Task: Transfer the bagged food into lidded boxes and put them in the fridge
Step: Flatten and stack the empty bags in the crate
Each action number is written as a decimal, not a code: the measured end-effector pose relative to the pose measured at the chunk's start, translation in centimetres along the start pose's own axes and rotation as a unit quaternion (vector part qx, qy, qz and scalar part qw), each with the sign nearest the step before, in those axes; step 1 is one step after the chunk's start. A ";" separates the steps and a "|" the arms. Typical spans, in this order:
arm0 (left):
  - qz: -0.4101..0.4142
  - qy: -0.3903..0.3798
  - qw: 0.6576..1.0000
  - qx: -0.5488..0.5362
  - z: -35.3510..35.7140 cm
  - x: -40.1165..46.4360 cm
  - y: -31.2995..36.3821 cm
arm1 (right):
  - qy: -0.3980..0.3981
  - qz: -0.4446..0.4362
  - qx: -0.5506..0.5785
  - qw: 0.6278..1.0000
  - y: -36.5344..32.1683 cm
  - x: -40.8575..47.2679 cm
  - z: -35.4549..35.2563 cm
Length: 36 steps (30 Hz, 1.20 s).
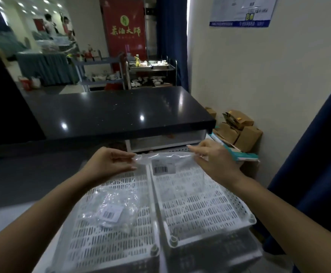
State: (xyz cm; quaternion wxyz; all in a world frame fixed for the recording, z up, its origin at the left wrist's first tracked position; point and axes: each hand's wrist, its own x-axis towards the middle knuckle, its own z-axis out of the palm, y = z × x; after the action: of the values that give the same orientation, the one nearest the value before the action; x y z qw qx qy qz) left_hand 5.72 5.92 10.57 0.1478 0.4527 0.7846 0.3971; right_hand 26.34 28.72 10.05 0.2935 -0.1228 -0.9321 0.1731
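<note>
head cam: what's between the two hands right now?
In the head view, the top edge of a clear plastic bag spans the gap, pinched by the left hand and right hand. Behind it show two white slotted trays.

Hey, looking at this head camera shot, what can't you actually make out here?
1. Contents of the clear bag pinched by the left hand and right hand: film too transparent and glary to tell.
2. Barcode label: print too small.
3. Second bag on the left perforated tray: crumpled, contents unclear.
4. Wall notice: top cut off, text blurred.
5. Lidded boxes and fridge: none in view.
</note>
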 end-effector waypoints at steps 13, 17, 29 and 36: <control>0.064 0.195 0.940 0.274 -5.7 -2.7 -7.3 | -0.017 -0.130 -0.060 0.990 -7.3 5.9 8.9; 0.118 0.205 0.902 0.362 -6.7 -2.3 -8.5 | 0.035 -0.176 -0.079 0.981 -9.2 6.0 10.8; 0.083 -0.098 0.916 0.381 -0.7 -5.4 -17.4 | -0.379 -0.093 -0.052 0.919 -7.6 -1.6 19.0; -0.088 -0.143 0.938 0.303 0.6 -5.0 -17.5 | -0.426 -0.015 0.002 0.904 -8.2 -2.8 20.5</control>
State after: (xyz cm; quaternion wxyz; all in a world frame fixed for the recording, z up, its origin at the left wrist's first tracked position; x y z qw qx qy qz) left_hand -1.53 -2.76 -3.65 0.1483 0.4567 0.8753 0.0568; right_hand 15.47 15.18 -3.85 -0.1292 -0.0224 -0.9697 0.2063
